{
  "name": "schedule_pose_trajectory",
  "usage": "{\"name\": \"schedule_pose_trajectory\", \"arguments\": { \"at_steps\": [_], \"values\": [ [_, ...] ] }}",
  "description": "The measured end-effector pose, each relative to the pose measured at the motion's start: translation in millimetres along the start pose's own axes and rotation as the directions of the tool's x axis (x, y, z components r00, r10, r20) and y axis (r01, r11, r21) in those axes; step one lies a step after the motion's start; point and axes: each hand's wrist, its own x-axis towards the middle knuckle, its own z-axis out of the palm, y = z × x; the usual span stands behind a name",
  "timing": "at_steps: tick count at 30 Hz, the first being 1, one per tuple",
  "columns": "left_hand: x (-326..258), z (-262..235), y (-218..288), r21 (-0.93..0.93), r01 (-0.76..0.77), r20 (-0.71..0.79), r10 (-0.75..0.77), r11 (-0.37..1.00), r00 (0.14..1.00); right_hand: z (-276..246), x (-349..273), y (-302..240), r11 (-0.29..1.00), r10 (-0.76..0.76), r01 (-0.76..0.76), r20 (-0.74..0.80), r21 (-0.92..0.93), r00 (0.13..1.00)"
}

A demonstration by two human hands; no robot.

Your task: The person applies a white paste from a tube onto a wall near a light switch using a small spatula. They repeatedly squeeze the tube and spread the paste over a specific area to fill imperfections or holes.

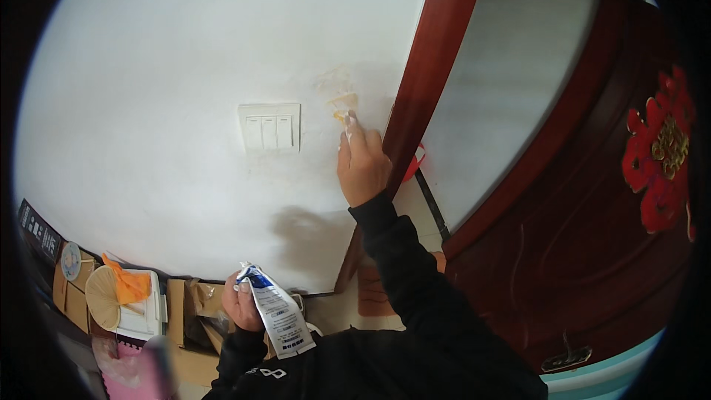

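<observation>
My right hand (362,161) is raised against the white wall (185,67), its fingertip pressed on a yellowish stained patch (340,100) just right of a white three-rocker light switch (270,127). Whether it holds anything small is hard to tell. My left hand (241,302) is low near my chest, gripping a white and blue squeeze tube (278,312) that points down to the right. Both arms wear black sleeves.
A dark red wooden door frame (437,52) runs beside my right hand, with the open door (585,252) carrying a red ornament (661,152) at right. On the floor at lower left lie cardboard boxes (185,318), a round woven fan (102,298) and an orange cloth (127,283).
</observation>
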Motion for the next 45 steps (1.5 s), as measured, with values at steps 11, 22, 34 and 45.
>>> {"name": "schedule_pose_trajectory", "arguments": {
  "at_steps": [11,22,34,45],
  "values": [
    [-0.1,-2.2,2.9,0.006,0.011,-0.011,-0.011,1.0,1.0,-11.0,13.8,-2.6,0.993,-0.064,0.068,-0.033,0.102,0.997],
    [-1.6,-5.1,-0.2,-0.038,0.037,0.009,-0.037,0.999,0.999,-17.1,6.2,5.1,0.985,-0.105,0.116,-0.087,0.13,0.991],
    [-0.1,-5.9,0.7,0.115,-0.06,0.016,0.058,0.992,0.998,10.8,-103.7,35.9,0.993,0.04,-0.052,0.115,0.11,0.993],
    [1.2,-6.6,-1.7,0.009,0.003,0.066,-0.004,1.0,0.998,26.4,-60.9,24.4,0.988,-0.041,0.034,0.043,0.148,0.998]
  ]
}}
